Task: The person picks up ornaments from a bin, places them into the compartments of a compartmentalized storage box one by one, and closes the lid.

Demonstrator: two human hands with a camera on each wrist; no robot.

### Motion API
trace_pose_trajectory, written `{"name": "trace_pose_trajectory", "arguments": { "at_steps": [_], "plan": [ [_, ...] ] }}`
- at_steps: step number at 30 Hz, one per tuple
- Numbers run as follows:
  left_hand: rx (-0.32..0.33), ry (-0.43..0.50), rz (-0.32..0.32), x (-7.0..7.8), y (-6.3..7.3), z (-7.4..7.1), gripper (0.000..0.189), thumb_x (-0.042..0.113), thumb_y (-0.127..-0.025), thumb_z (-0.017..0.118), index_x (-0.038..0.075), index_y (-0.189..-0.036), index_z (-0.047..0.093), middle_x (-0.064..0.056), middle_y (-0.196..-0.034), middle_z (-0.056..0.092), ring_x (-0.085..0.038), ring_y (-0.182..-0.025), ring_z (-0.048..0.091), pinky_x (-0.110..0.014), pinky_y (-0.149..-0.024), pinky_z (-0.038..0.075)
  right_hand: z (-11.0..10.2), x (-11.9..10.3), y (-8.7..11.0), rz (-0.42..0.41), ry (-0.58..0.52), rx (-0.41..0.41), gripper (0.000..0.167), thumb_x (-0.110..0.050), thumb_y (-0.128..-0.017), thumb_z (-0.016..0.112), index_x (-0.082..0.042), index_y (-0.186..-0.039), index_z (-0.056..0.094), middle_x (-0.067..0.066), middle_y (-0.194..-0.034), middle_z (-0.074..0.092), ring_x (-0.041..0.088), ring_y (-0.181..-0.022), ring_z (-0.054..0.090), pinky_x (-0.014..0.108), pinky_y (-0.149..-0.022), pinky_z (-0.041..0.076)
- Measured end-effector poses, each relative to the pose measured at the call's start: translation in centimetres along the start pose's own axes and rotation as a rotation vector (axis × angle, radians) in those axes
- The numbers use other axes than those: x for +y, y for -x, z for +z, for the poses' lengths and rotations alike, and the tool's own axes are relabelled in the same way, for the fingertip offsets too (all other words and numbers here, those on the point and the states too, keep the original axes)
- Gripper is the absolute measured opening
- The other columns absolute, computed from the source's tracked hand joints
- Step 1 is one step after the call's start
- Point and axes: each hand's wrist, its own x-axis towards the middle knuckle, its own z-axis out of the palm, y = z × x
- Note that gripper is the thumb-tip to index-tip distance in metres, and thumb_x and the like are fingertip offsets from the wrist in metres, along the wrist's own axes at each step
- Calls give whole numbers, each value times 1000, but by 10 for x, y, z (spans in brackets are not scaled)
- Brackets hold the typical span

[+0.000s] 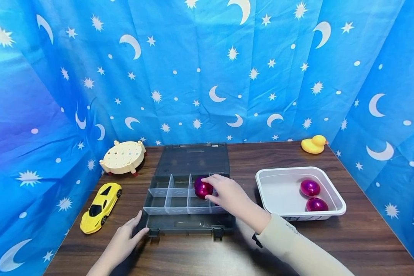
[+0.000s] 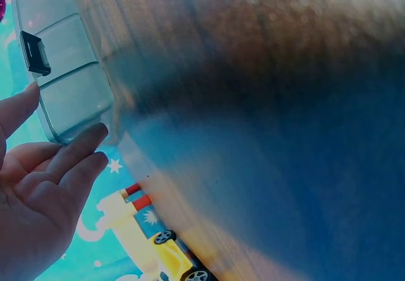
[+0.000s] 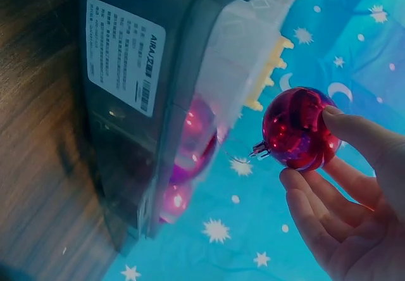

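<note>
A dark see-through compartment box (image 1: 189, 221) lies with its lid (image 1: 193, 161) folded back on the table, clear dividers splitting its inside. My right hand (image 1: 232, 194) pinches a shiny magenta Christmas bauble (image 1: 202, 188) between thumb and fingers above the right-hand compartments. In the right wrist view, the bauble's metal cap and wire hook (image 3: 259, 151) point toward the box; other magenta baubles (image 3: 177, 200) show through its wall. My left hand (image 1: 123, 238) touches the box's front left corner with nearly straight fingers and thumb, close to a black latch (image 2: 35, 54).
Right of the box stands a white tray (image 1: 276, 189) holding two magenta baubles (image 1: 309, 188). A yellow rubber duck (image 1: 313, 145) sits behind it. On the left are a yellow toy car (image 1: 101, 207) and a cream round pegged stand (image 1: 124, 156). Blue star-patterned cloth surrounds the wooden table.
</note>
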Motion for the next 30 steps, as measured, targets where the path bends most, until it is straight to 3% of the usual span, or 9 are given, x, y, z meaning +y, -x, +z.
{"name": "trace_pose_trajectory", "arguments": {
  "at_steps": [9,21,30],
  "plan": [
    [-3,4,-3,0,1,0,68,31,-96,60,-10,-144,32,-31,-141,40,-43,-129,39,-59,-102,35,23,-5,-11,-25,38,-81,49,-28,-83,78,-10,-126,63,7,-119,65,19,-108,62,35,-91,51],
    [-5,8,-4,-2,2,1,69,32,-96,60,-10,-144,32,-30,-141,41,-42,-129,40,-58,-102,35,39,-6,-15,-44,112,-152,46,-31,-82,78,-9,-120,66,7,-112,68,20,-101,65,34,-88,52],
    [5,3,11,-3,-2,0,68,31,-97,60,-9,-144,32,-30,-141,40,-42,-129,39,-58,-102,34,41,-5,-18,-51,151,-142,45,-33,-83,78,-8,-119,67,6,-111,68,21,-102,64,34,-90,52]
  ]
}}
